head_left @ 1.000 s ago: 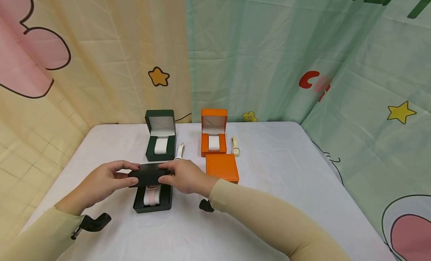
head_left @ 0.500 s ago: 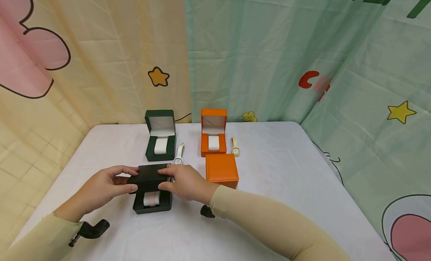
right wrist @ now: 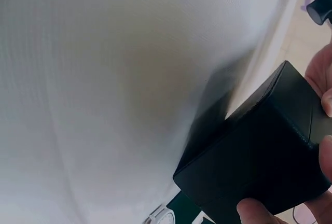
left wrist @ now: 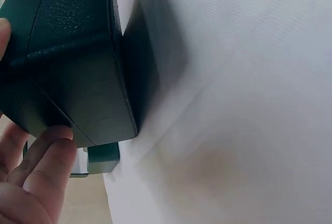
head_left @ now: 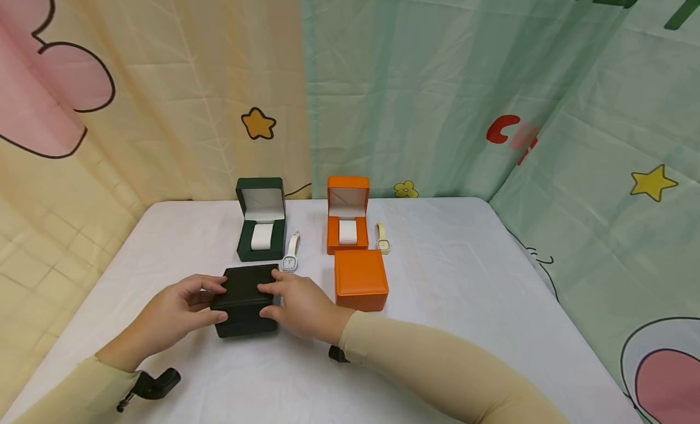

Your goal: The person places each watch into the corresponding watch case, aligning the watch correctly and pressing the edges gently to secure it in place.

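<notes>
here, closed black box point(head_left: 244, 305) on a white table point(head_left: 465, 272), left hand point(head_left: 175, 314) and right hand point(head_left: 306, 305) clamped on opposite sides, fingers and thumbs curled about it, white watch point(head_left: 290, 262) nearby (the head and right wrist views catch it, the left wrist view misses it)

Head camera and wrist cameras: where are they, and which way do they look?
Head: on the head, looking forward and down at the black box; left hand, right hand and both sleeves show.
Left wrist: on that wrist, looking at the box; fingers show at left.
Right wrist: on that wrist, looking at the box; fingers show at right.
Head and right wrist share the white watch.
</notes>
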Demonstrator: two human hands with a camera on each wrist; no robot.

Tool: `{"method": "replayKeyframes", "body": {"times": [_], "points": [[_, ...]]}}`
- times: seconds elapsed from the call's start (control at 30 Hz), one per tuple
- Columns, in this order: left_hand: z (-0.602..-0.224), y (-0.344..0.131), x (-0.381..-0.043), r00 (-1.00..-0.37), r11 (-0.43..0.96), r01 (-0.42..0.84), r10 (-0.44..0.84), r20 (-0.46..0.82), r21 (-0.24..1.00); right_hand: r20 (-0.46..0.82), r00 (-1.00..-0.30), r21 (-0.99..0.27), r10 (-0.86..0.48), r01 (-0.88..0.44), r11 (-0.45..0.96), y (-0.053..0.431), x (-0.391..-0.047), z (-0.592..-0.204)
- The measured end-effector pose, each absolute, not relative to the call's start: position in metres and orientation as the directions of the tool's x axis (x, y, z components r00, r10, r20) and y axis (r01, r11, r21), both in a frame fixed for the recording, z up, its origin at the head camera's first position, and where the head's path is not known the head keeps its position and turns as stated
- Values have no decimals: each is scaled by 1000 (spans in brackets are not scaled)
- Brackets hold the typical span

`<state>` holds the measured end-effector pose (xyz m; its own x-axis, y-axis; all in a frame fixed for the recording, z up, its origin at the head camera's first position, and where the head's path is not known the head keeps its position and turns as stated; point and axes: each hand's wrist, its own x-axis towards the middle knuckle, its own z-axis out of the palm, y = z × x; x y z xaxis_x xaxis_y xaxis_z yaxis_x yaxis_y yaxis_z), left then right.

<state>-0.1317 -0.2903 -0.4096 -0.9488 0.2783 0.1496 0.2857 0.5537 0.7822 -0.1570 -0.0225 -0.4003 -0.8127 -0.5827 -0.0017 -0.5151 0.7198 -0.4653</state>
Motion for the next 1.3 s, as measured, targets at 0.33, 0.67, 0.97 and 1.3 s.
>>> {"method": "replayKeyframes", "body": {"times": [0.33, 0.67, 0.97, 1.3], "points": [[-421, -288, -129, -932, 578, 352, 289, 218, 737, 6, -823, -452, -568, -509, 732, -25, -152, -408], [-426, -287, -135, -907, 621, 415, 344, 244, 665, 1, -839, -456, -545, -485, 746, -22, -156, -416], [-418, -291, -138, -912, 615, 393, 357, 203, 684, -8, -823, -447, -568, -505, 738, -17, -159, -418], [-415, -292, -141, -917, 632, 373, 365, 164, 679, -10, -821, -428, -570, -512, 745, -18, -160, -419]]}}
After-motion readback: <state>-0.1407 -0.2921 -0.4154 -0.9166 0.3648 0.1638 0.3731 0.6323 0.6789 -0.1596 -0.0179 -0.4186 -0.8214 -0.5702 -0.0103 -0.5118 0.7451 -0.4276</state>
